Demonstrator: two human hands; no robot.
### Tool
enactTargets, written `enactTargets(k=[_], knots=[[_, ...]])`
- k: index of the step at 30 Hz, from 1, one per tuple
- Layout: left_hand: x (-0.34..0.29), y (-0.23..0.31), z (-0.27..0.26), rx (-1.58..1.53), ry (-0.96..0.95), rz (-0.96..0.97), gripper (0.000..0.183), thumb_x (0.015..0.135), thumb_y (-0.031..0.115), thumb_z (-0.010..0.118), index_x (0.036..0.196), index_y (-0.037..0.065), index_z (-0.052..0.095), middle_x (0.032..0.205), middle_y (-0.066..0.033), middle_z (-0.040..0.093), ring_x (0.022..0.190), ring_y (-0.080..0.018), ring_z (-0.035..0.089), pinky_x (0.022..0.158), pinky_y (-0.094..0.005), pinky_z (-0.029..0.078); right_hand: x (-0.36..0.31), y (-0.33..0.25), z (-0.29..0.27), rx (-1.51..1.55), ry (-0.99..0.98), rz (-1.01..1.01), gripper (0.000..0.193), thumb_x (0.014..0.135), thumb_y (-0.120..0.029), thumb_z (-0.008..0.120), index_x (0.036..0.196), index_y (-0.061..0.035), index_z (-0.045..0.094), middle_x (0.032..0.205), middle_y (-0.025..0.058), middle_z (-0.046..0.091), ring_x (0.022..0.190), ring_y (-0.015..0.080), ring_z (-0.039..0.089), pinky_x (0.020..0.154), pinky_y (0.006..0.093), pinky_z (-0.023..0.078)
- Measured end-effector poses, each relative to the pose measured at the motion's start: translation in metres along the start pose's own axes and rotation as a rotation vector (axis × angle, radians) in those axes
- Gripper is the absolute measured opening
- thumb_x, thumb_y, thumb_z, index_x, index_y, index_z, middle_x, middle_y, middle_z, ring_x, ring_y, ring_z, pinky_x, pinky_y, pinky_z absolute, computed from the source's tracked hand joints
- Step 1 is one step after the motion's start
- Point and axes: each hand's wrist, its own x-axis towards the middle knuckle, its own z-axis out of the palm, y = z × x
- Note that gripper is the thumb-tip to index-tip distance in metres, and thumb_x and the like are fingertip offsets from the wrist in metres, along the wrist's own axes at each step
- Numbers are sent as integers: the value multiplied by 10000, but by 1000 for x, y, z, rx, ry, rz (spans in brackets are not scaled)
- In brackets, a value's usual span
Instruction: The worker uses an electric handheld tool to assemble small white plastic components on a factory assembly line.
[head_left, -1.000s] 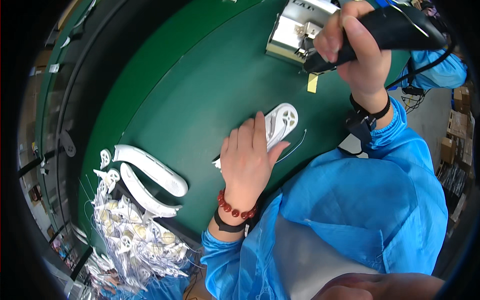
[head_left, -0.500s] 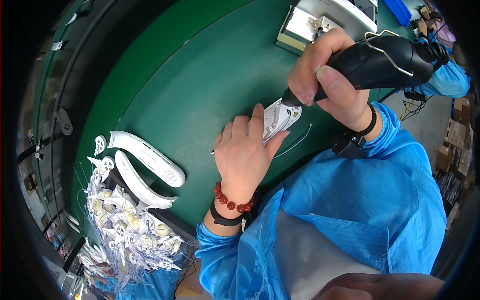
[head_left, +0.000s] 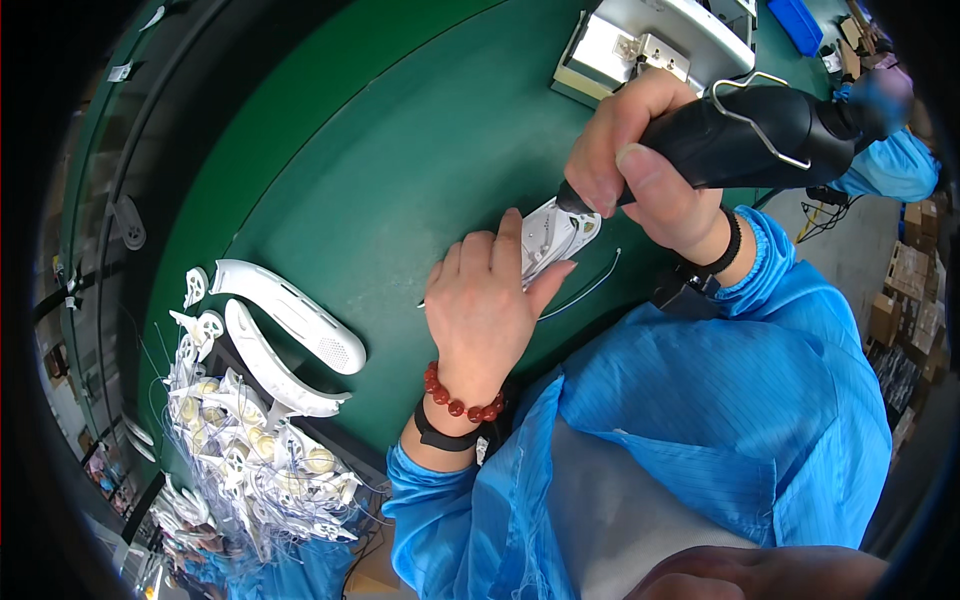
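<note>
The left hand (head_left: 483, 310) lies flat, fingers spread, pinning the white plastic part (head_left: 553, 235) to the green mat (head_left: 330, 170), while the right hand (head_left: 640, 170), directly above the part, grips the black electric screwdriver (head_left: 745, 140), tip on the part's far end.
</note>
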Motion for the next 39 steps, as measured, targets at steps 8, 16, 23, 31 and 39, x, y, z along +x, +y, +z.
enactTargets(k=[8, 16, 23, 31, 39], knots=[[-1, 0, 3, -2, 36, 21, 624, 766, 519, 743, 1150, 34, 665, 821, -54, 588, 725, -231, 602, 627, -374, 483, 1, 5, 1, 8, 11, 13, 203, 965, -176, 594, 967, -42, 441, 683, 82, 530, 530, 135, 494, 522, 304, 448], [4, 3, -5, -23, -4, -2, 607, 722, 467, 805, 1156, 62, 679, 854, -90, 629, 737, -276, 625, 635, -387, 504, 8, -4, 2, -73, 43, 37, 193, 971, -178, 576, 971, -38, 443, 659, 82, 523, 525, 139, 492, 511, 301, 438], [0, 2, -3, -21, -11, -6, 620, 719, 442, 820, 1185, 64, 666, 862, -73, 615, 734, -265, 619, 629, -385, 494, 19, -47, -57, 135, 171, -393, 183, 994, -206, 492, 945, -34, 449, 691, 96, 534, 514, 192, 493, 510, 347, 448], [1, 3, -2, -11, 4, 2, 596, 728, 433, 820, 1174, 67, 669, 867, -69, 617, 739, -260, 629, 622, -379, 500, 22, -49, -81, -52, 237, -304, 154, 1022, -228, 411, 1022, -89, 477, 727, 39, 500, 579, 137, 467, 606, 329, 421], [2, 3, -4, -17, 9, -6, 582, 740, 433, 811, 1171, 68, 671, 866, -70, 622, 740, -260, 634, 627, -382, 503, 28, -39, -79, -77, 234, -292, 117, 1006, -193, 461, 1028, -80, 482, 728, 65, 526, 595, 158, 505, 614, 340, 438]])
